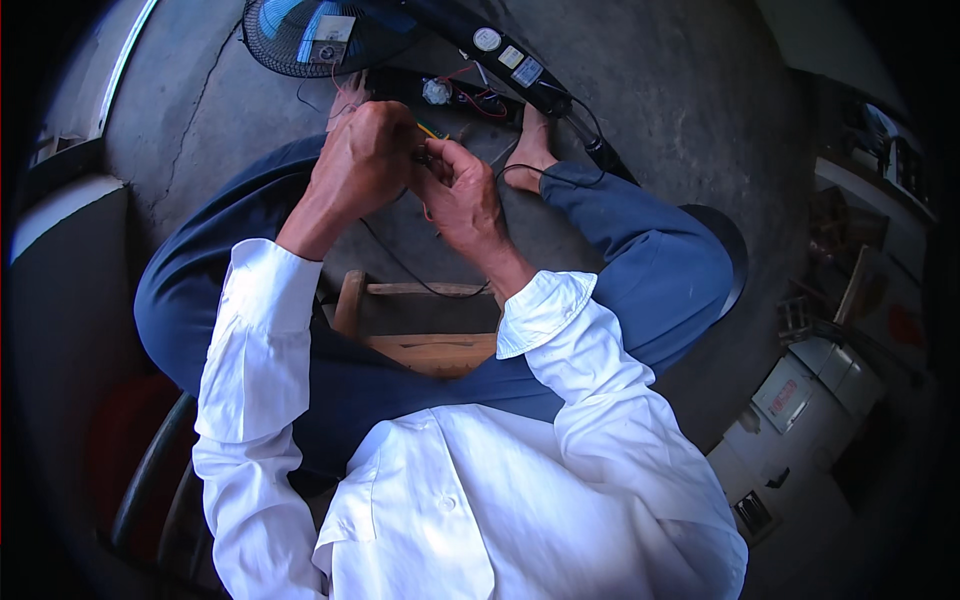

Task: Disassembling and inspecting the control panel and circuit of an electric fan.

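Observation:
My left hand [365, 150] and my right hand [465, 195] meet above the floor between my bare feet. Both are closed, fingertips together around something small and dark that I cannot make out. A narrow green and yellow piece [433, 130] shows just beyond the fingers; whether it is held cannot be told. Past my hands lies an electric fan, its round wire cage [285, 62] over blue blades. Its black column [520, 70] carries several labels. Beside it, an opened black housing [400, 84] shows a whitish round part [437, 91] and red wires [488, 104].
A small pale box-like part [332, 38] rests on the cage. Dark cable [395, 262] loops beneath my hands and across my right ankle. A low wooden stool [430, 352] stands between my legs. Boxes [785, 390] and clutter line the right side; a low wall [70, 220] stands left.

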Demonstrator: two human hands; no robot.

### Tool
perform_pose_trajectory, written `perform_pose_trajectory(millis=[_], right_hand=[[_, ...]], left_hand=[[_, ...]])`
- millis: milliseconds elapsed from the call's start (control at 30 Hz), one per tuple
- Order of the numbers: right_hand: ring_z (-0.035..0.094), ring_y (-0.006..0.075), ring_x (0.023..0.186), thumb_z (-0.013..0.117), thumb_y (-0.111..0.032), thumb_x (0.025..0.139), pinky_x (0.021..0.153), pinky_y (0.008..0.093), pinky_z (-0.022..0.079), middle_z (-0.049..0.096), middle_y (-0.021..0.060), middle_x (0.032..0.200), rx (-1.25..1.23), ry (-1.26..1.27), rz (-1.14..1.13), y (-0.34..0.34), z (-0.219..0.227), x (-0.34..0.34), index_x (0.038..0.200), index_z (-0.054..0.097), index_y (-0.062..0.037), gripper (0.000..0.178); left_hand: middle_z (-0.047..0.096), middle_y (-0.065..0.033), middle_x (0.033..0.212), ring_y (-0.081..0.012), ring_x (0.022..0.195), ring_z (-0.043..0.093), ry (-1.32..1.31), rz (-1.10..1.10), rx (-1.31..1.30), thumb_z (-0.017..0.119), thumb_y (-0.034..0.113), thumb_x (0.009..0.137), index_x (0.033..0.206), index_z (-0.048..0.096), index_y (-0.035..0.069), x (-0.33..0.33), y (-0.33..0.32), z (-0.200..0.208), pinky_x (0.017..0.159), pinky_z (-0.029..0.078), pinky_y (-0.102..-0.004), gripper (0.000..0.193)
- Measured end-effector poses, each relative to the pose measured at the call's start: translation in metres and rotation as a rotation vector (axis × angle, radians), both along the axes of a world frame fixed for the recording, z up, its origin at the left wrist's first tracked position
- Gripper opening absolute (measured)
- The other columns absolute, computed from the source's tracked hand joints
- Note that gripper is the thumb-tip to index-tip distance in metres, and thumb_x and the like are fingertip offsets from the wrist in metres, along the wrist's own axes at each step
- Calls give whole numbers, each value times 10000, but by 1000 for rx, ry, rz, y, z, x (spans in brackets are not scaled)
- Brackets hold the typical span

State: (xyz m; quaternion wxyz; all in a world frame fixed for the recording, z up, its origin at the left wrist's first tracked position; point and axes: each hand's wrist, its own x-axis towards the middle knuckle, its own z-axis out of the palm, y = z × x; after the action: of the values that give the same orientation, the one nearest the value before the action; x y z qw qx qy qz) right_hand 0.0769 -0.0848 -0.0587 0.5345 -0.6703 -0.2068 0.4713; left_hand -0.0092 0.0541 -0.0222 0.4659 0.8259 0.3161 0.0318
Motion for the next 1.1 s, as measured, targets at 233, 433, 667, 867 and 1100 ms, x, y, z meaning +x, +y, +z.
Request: perform_pose_trajectory(millis=[233,433,667,867,1100], right_hand=[[556,38,746,730,-176,928,658,227,462,655,-5,816,40,79,-80,0,-7,-3,1024,649,24,237],[529,30,717,739,-177,926,623,226,437,641,-13,783,-45,30,-55,1,-1,1,988,655,20,223],[537,37,695,739,-140,909,618,231,445,630,-10,766,-36,-6,-14,1,0,0,1005,645,15,206],[554,46,695,736,-150,909,618,240,459,643,0,783,-39,-39,18,3,5,1,1018,645,19,220],[552,48,703,729,-160,917,621,239,458,647,5,785,-35,-4,15,2,1,1,1020,645,26,228]], left_hand=[[682,-148,842,-212,799,685,11,-3,-134,605,55,891,977,693,-57,-4,5,7,714,524,-348,166],[677,-100,865,-179,787,656,-40,100,-213,603,43,896,981,700,-36,-4,4,8,710,521,-314,150],[682,-107,859,-179,781,667,-70,18,-157,629,54,900,974,704,-27,-6,4,4,682,528,-320,133],[686,-123,849,-196,786,679,-60,-28,-212,622,84,916,980,708,-34,-9,6,1,710,530,-328,159],[688,-119,846,-203,781,681,0,-28,-251,633,97,897,962,708,-34,-6,4,6,710,522,-330,164]])
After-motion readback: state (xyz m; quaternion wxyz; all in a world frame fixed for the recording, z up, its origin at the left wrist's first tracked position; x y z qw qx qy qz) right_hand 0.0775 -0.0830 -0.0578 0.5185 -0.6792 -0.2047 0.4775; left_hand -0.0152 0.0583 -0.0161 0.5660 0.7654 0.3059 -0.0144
